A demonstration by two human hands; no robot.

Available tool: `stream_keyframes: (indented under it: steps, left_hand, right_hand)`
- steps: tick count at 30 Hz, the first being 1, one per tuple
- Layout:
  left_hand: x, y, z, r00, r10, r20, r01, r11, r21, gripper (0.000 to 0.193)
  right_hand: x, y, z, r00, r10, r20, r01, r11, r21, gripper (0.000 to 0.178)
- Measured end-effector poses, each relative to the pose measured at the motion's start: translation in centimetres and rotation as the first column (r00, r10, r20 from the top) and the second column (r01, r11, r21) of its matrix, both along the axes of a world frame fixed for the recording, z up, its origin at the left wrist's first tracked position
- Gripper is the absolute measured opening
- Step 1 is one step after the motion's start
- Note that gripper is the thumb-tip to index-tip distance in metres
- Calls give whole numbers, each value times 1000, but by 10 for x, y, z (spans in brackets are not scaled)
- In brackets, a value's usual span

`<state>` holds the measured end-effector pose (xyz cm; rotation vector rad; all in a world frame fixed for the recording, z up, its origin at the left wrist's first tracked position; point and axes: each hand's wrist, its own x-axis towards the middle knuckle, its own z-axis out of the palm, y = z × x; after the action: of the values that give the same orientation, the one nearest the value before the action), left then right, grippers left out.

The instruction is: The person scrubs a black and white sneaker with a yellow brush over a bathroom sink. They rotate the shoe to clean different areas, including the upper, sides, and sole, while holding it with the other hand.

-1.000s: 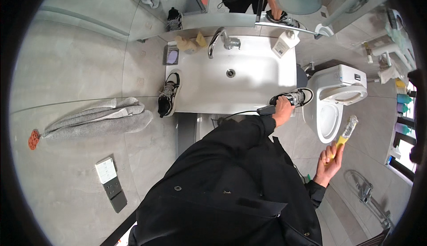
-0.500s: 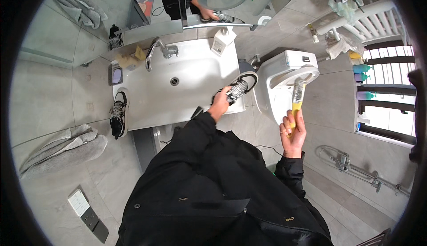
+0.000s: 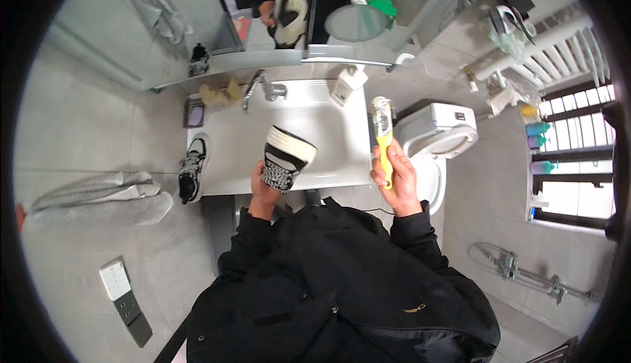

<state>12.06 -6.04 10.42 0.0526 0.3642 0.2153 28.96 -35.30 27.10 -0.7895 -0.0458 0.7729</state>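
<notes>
My left hand (image 3: pixel 263 195) is closed round a black-and-white sneaker (image 3: pixel 288 158) over the front part of the white sink (image 3: pixel 230 149). The sneaker is tipped up, its thick cream sole edge upward and its speckled knit upper near my fingers. My right hand (image 3: pixel 399 180) grips a brush (image 3: pixel 384 136) by its yellow handle, just off the sink's right edge. Its whitish-grey head points up, apart from the sneaker. A matching sneaker (image 3: pixel 192 168) rests on the sink's left rim.
A chrome faucet (image 3: pixel 266 89) rises at the sink's back, with a white bottle (image 3: pixel 349 85) to its right. Near the left back corner lies a soap dish (image 3: pixel 194 113). A toilet (image 3: pixel 437 130) stands to the right; a grey towel (image 3: pixel 108 199) hangs at left.
My left hand has carried the sneaker leftward from the sink's right edge and tipped it up. My right hand has brought the brush left, away from the toilet. The view has shifted somewhat.
</notes>
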Motion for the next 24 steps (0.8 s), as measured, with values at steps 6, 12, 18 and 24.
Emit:
stream_keyframes:
  steps: [6, 12, 18, 24]
  left_hand:
    - [-18, 13, 82, 955, -107, 276, 67, 986, 151, 52]
    - [-21, 3, 156, 954, -214, -211, 297, 559, 774, 36]
    - [-13, -20, 170, 979, 180, -100, 129, -157, 979, 40]
    - [3, -32, 158, 981, 167, -96, 117, -117, 986, 41]
  right_hand:
    - [22, 12, 30, 957, -121, 263, 141, 988, -59, 43]
    - [16, 13, 56, 478, 185, 859, 420, 811, -408, 43]
    - [-10, 61, 66, 91, 518, 851, 600, 653, -462, 49]
    - [-49, 114, 24, 183, 455, 871, 389, 780, -490, 43]
